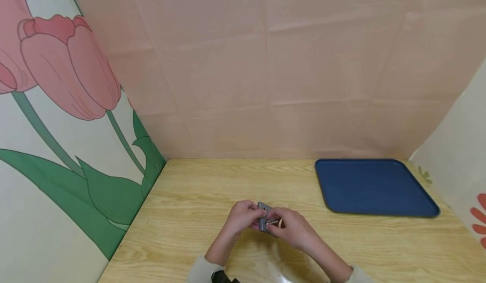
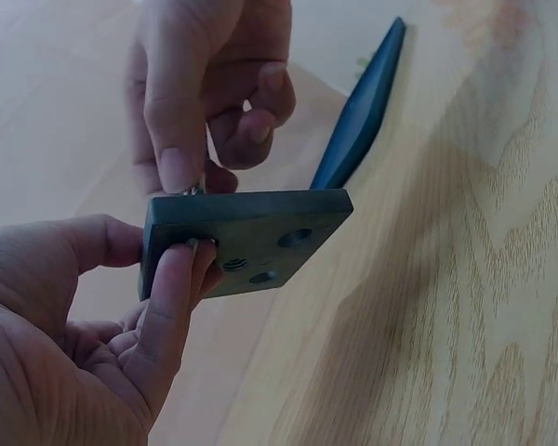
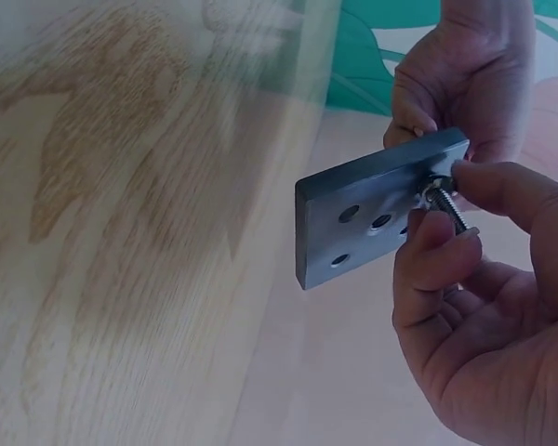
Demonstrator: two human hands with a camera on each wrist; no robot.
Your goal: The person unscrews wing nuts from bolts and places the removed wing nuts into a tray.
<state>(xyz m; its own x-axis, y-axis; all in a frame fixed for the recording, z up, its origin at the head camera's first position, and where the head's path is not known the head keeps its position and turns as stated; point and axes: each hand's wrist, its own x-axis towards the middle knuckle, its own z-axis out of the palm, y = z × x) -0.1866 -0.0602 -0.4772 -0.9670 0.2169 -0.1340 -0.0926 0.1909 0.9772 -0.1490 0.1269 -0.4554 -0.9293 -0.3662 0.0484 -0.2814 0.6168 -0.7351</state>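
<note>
A grey metal plate [image 3: 353, 223] with several round holes is held up above the table, tilted. My left hand [image 2: 84, 325] grips it by one end, with a fingertip against its underside by a corner hole. A threaded screw [image 3: 449, 209] sticks out of the plate's other face near that end. Around its base sits a small nut [image 3: 435, 186], which my right hand [image 3: 502, 288] pinches between thumb and finger. Both hands meet at the plate [image 1: 263, 224] in the head view. The screw's head is hidden behind the left fingers.
A blue tray [image 1: 376, 188] lies at the back right of the wooden table [image 1: 197, 190]. Behind the table hangs a pinkish cloth [image 1: 265, 84]. A wall with painted tulips [image 1: 68, 68] stands on the left, and a pale wall [image 1: 455, 148] on the right.
</note>
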